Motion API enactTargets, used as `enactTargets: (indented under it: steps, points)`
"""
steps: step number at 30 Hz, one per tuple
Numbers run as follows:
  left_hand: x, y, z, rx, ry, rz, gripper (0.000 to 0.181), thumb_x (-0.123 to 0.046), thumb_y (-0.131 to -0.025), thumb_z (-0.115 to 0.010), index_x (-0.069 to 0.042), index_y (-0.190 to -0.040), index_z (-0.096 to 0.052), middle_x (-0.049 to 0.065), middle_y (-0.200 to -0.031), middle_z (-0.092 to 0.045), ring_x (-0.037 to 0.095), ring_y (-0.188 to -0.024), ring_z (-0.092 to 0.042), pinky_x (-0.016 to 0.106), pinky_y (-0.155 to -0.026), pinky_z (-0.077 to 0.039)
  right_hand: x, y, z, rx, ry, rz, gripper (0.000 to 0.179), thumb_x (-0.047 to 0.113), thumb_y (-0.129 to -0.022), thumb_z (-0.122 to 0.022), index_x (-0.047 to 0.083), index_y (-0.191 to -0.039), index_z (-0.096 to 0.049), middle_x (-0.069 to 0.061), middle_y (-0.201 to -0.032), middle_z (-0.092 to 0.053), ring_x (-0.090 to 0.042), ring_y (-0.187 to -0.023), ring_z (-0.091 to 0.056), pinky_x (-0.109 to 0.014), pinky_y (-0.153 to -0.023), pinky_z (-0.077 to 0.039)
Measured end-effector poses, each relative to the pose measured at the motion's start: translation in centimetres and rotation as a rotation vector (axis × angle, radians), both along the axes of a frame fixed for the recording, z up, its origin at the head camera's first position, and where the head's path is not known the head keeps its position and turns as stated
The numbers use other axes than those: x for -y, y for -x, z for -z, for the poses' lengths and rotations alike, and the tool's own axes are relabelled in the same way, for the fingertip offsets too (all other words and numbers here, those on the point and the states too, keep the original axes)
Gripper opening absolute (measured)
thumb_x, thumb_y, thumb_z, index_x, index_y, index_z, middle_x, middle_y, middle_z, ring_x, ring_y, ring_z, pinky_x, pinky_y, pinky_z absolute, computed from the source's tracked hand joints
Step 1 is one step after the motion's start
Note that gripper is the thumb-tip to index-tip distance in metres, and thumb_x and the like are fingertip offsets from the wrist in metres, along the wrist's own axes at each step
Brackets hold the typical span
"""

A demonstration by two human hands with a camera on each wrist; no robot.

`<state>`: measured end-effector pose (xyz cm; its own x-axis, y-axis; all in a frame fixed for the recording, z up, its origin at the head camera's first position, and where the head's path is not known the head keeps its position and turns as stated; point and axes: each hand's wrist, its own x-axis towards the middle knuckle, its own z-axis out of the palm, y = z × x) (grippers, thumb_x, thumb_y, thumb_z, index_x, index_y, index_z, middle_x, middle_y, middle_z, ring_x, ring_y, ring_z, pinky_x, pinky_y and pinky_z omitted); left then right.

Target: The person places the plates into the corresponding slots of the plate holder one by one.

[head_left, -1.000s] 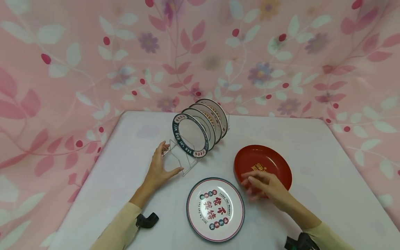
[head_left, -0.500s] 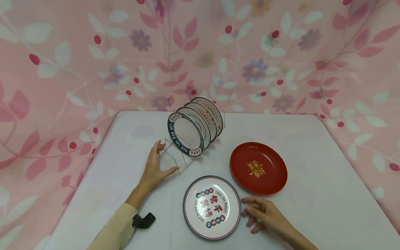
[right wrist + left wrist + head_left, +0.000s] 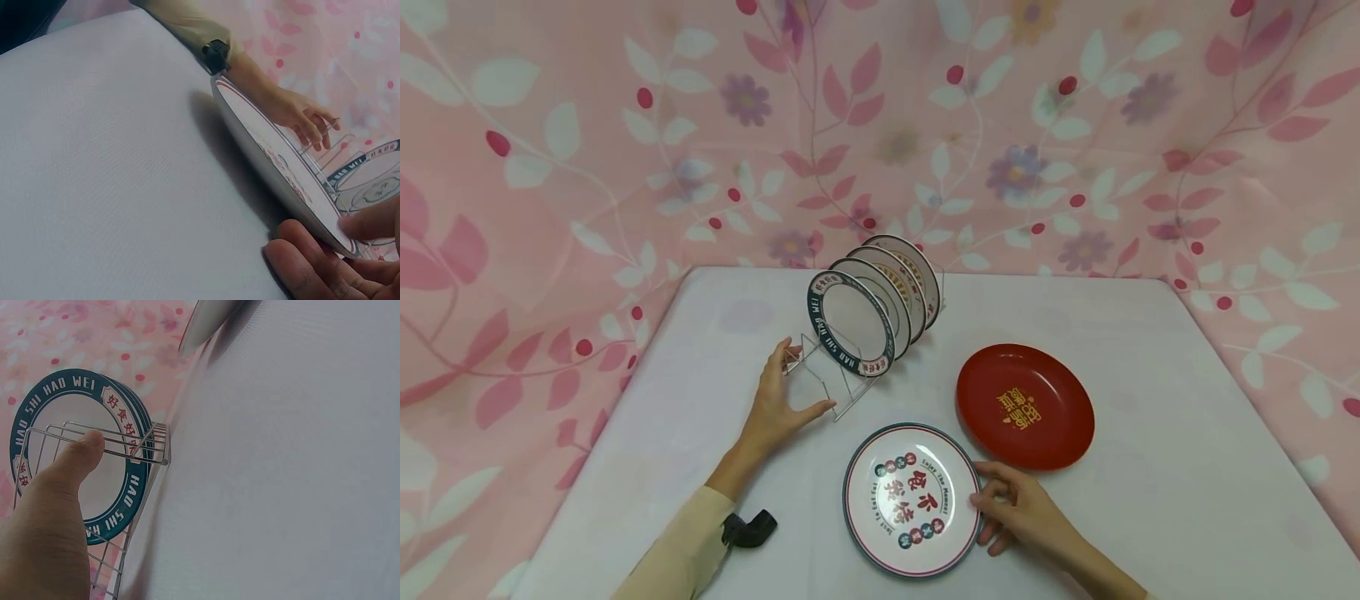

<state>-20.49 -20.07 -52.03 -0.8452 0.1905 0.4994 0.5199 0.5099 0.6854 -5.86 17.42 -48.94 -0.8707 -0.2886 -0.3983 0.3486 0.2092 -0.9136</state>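
Note:
My left hand (image 3: 775,410) holds the near end of a silver wire dish rack (image 3: 856,402), fingers on one side and thumb on the other. In the left wrist view the thumb (image 3: 75,459) lies over the rack's wires. Several plates stand on edge in the rack, the front one a white plate with a dark green lettered rim (image 3: 886,367). Nearer me, a white plate with red characters (image 3: 917,533) lies face up. My right hand (image 3: 1028,512) pinches its right edge; in the right wrist view the thumb is on the rim and fingers curl below.
A red oval plate with gold characters (image 3: 1060,417) lies right of the white plate, beyond my right hand. The white-covered table (image 3: 1187,433) ends at a pink floral cloth backdrop (image 3: 895,142). A black wrist strap piece (image 3: 752,529) sticks out beside my left sleeve.
My right hand has moved from over the red plate down and left to the white plate's right edge and taken hold of it. My left hand has stayed on the rack.

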Motion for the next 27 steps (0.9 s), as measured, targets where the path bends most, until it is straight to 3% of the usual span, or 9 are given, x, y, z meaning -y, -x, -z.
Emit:
enactTargets:
  steps: [3,10,15,20,27]
  points:
    - [0.0,0.0,0.0,0.009,0.005,-0.002,0.125,-0.026,-0.062,-0.094,-0.017,-0.157,-0.014,0.017,-0.142,-0.046,0.027,-0.129,-0.042,0.046,-0.111,-0.034,0.2,0.0,0.0,-0.014,-0.002,0.009,0.066,0.019,-0.092,-0.068,-0.004,-0.144,-0.036,-0.012,-0.090,-0.061,-0.028,-0.068,-0.069,-0.045,-0.057,-0.059]
    - [0.0,-0.1,-0.1,0.020,0.011,-0.006,0.125,-0.028,-0.062,-0.094,-0.016,-0.157,-0.014,0.017,-0.143,-0.046,0.028,-0.129,-0.043,0.049,-0.112,-0.034,0.9,-0.4,-0.6,-0.029,0.010,0.071,0.066,0.015,-0.092,-0.068,0.000,-0.147,-0.034,-0.021,-0.117,-0.061,-0.025,-0.084,-0.070,-0.045,-0.062,-0.060]
    - [0.0,-0.2,-0.2,0.006,0.003,-0.003,0.124,-0.027,-0.062,-0.094,-0.015,-0.157,-0.015,0.019,-0.142,-0.046,0.029,-0.128,-0.043,0.050,-0.111,-0.034,1.4,-0.3,-0.8,0.005,0.031,0.081,0.073,0.014,-0.090,-0.070,0.006,-0.151,-0.030,-0.025,-0.127,-0.057,-0.026,-0.087,-0.070,-0.044,-0.067,-0.060]
    - [0.0,-0.2,-0.3,-0.002,-0.001,0.001,0.123,-0.025,-0.062,-0.094,-0.015,-0.157,-0.015,0.020,-0.141,-0.046,0.029,-0.128,-0.043,0.051,-0.111,-0.034,1.5,-0.2,-1.0,0.026,0.099,0.071,0.075,0.010,-0.090,-0.068,0.008,-0.152,-0.026,-0.024,-0.130,-0.055,-0.027,-0.092,-0.069,-0.045,-0.069,-0.060]
    - [-0.1,-0.1,-0.2,0.008,-0.011,0.007,0.122,-0.026,-0.063,-0.093,-0.014,-0.157,-0.016,0.020,-0.141,-0.046,0.030,-0.128,-0.043,0.049,-0.111,-0.034,0.8,0.0,-2.2,-0.013,0.145,0.073,0.070,0.007,-0.093,-0.063,0.006,-0.153,-0.027,-0.023,-0.126,-0.055,-0.030,-0.091,-0.069,-0.045,-0.068,-0.060]
